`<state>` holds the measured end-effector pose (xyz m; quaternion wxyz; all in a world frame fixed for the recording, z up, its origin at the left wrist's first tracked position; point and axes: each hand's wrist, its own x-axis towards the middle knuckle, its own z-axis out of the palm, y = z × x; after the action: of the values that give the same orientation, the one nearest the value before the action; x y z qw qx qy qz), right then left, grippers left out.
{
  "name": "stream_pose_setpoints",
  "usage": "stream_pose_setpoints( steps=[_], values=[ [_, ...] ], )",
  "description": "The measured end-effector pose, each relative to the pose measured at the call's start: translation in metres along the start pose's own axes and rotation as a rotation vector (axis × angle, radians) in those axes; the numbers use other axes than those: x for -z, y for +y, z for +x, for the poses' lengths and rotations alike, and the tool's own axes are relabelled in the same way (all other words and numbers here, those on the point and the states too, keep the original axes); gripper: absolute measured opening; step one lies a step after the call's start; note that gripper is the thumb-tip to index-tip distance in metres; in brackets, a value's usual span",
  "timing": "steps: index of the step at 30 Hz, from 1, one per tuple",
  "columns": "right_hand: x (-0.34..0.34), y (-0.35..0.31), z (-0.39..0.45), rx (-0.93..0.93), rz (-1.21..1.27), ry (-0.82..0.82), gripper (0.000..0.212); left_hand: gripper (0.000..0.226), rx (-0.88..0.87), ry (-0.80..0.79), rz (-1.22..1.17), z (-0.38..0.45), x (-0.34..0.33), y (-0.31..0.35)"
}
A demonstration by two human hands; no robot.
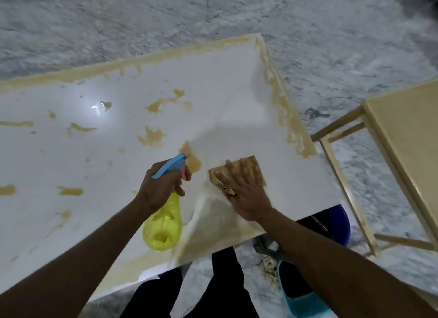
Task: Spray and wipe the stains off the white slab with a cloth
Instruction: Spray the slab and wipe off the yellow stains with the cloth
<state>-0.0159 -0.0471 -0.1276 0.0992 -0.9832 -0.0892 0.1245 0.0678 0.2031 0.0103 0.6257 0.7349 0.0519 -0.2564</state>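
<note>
- Head view: the left hand (161, 187) grips a yellow translucent spray bottle with a blue trigger head (163, 227), nozzle over a tan stain.
- The right hand (244, 194), fingers spread flat, presses a folded, tan-soiled cloth (251, 166) on the glossy white slab (225, 99), near right.
- Risk: the soiled cloth may smear residue over wiped areas; tan stains (151, 137) remain left and along the far edges.
- A pale wooden stand (403, 137) at right and a blue bucket (341, 223) beneath the near corner crowd the footing.
</note>
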Motion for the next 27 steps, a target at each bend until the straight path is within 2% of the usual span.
stream_pose_setpoints(
  steps=[2,6,10,12,14,16,17,19,21,23,25,27],
  values=[
    [-0.003,-0.007,-0.023,-0.027,-0.001,-0.007,0.058,0.045,0.001,-0.023,0.026,-0.01,0.002,-0.008],
    [-0.009,-0.016,-0.063,-0.066,0.026,-0.078,0.057,0.027,-0.023,-0.114,0.04,-0.031,0.01,-0.017],
    [-0.001,-0.021,-0.087,-0.106,0.127,-0.219,0.063,0.023,-0.029,-0.134,0.034,-0.051,0.022,-0.026],
    [0.012,-0.021,-0.092,-0.172,0.259,-0.311,0.076,0.024,-0.014,-0.127,0.033,-0.059,0.031,-0.028],
    [0.038,-0.026,-0.09,-0.338,0.542,-0.363,0.068,0.024,0.009,-0.139,0.021,-0.065,0.039,-0.029],
    [0.065,-0.035,-0.085,-0.522,0.931,-0.254,0.046,0.026,0.019,-0.147,0.014,-0.067,0.046,-0.031],
    [0.076,-0.035,-0.08,-0.595,1.029,-0.17,0.045,0.028,0.022,-0.145,0.009,-0.068,0.049,-0.031],
    [0.095,-0.037,-0.064,-0.696,1.115,-0.046,0.052,0.03,0.022,-0.132,0.008,-0.064,0.055,-0.029],
    [0.101,-0.032,-0.039,-0.807,1.324,0.038,0.062,0.028,0.039,-0.11,0.0,-0.057,0.059,-0.024],
    [0.104,-0.026,-0.009,-0.838,1.541,0.136,0.062,0.025,0.037,-0.086,-0.019,-0.049,0.064,-0.016],
    [0.113,-0.021,0.029,-0.774,1.659,0.177,0.059,0.023,0.021,-0.061,-0.022,-0.031,0.07,-0.004],
    [0.127,-0.021,0.064,-0.684,1.714,0.179,0.047,0.029,0.007,-0.027,-0.027,-0.017,0.074,0.009]
  ],
)
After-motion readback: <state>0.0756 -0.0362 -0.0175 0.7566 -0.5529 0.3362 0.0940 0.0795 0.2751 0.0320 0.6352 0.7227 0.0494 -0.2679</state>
